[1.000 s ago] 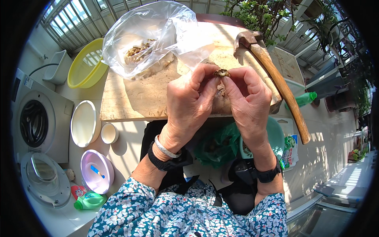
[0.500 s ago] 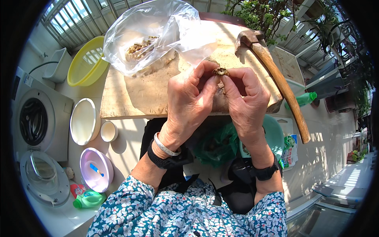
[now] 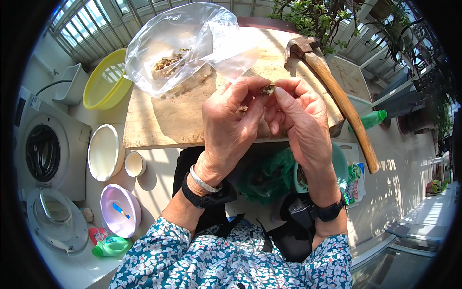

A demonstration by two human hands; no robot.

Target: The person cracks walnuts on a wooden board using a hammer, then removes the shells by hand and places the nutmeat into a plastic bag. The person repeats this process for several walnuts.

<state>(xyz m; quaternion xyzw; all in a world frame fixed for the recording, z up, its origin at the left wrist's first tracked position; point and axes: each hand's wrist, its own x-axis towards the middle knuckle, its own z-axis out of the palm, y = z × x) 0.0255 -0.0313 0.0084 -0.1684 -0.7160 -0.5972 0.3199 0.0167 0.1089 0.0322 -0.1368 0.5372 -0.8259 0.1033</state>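
Observation:
Above the wooden block, both hands meet at a small, broken brown walnut piece. My left hand pinches it between thumb and forefinger, and another brown bit shows against that palm. From the other side, the thumb and forefinger of my right hand close on the same piece, with the lower fingers curled. At the block's far left lies a clear plastic bag with brown walnut kernels inside. A wooden-handled hammer rests along the right side, its handle jutting past the edge.
Below the block are a green plastic bag with dark contents and a teal basin. Yellow, white and purple basins line the left floor, beside a washing machine. Plants stand behind.
My right hand has turned and its lower fingers have loosened, showing a fingertip beneath. The walnut piece is tilted, still between both hands. The view has shifted slightly.

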